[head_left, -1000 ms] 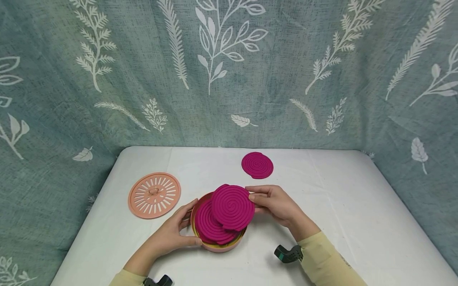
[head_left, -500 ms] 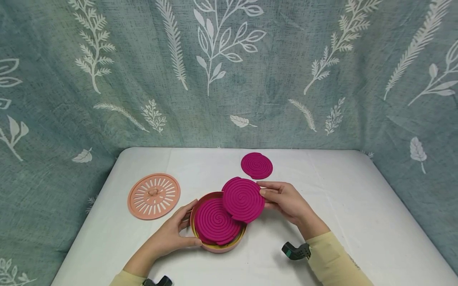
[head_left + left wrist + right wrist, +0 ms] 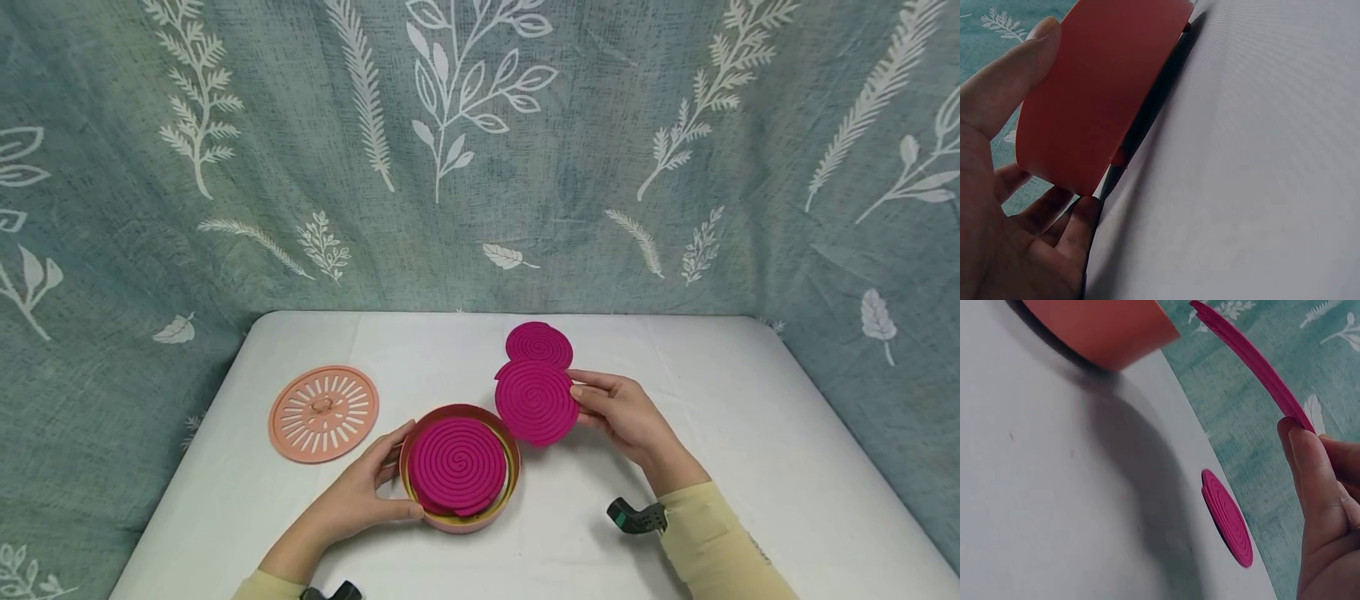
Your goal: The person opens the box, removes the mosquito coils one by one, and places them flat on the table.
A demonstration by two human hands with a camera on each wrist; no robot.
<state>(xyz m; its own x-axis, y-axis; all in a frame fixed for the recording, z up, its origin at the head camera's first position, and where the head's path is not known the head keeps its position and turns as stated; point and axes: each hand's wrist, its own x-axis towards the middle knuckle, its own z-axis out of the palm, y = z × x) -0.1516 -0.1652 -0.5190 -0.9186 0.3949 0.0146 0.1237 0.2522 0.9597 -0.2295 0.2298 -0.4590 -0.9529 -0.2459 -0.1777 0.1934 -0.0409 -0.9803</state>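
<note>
My left hand (image 3: 360, 496) holds the side of a round salmon-pink tin (image 3: 465, 526) with a gold inside, thumb in front and fingers behind. In the left wrist view the outer wall of the tin (image 3: 1097, 81) fills the space beside my thumb. Inside the tin lies a magenta mosquito coil (image 3: 457, 462). Another mosquito coil (image 3: 536, 404) is pinched at its right edge by my right hand (image 3: 628, 418), lifted off the table to the right of the tin. The right wrist view shows this raised coil (image 3: 1260, 369) nearly edge-on between thumb and fingers.
Behind the raised coil, a separate magenta coil (image 3: 538, 340) lies flat near the table's back edge. A slotted salmon-pink lid (image 3: 337, 429) rests on the white table left of the tin. A green leaf-patterned cloth (image 3: 480, 233) hangs behind.
My right hand has carried its coil away from above the tin, rightward and slightly back, uncovering the coil inside. My left hand has stayed on the tin.
</note>
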